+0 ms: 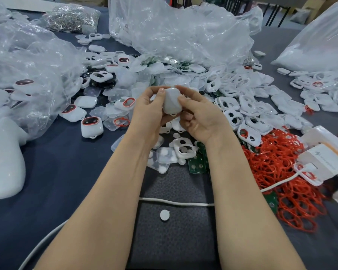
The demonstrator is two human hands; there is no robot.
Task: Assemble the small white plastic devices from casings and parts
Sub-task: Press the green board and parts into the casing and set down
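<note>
Both hands, left [147, 112] and right [198, 115], pinch a white casing [172, 103] in their fingers above the bench [70, 162] middle. Uneven squeezing could leave the halves misaligned, or let it slip.

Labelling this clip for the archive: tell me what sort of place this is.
Probably a small factory's hand-assembly bench. Both hands press together one white casing, amid loose casing halves, a heap of red rings, green circuit boards and bulk plastic bags.
</note>
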